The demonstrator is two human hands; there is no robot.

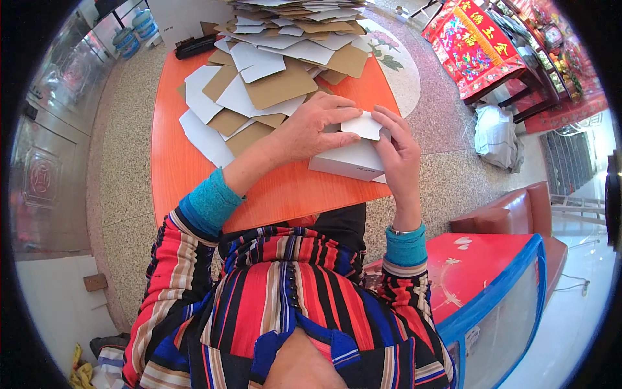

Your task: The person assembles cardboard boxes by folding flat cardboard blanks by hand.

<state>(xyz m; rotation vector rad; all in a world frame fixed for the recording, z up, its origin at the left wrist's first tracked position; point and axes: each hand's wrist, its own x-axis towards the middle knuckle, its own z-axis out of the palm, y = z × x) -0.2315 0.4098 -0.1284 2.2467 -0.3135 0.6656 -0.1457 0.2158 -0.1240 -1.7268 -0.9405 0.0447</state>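
A white cardboard box [346, 161] rests near the right front edge of the orange table. At its upper end a small white cardboard flap [363, 126] stands out between my hands. My left hand [319, 127] reaches over from the left, its thumb and fingers closed about the flap's left side. On the other side my right hand [398, 144] grips the box's far right corner, fingers curled along the flap's edge. The fingers partly cover where flap and box meet.
A tall, loose pile of flat white-and-brown cardboard blanks [278, 84] covers much of the orange table [178, 155]. A black object [195, 47] lies at its far left. To my right are a brown leather seat [508, 211] and a blue-edged panel [502, 311].
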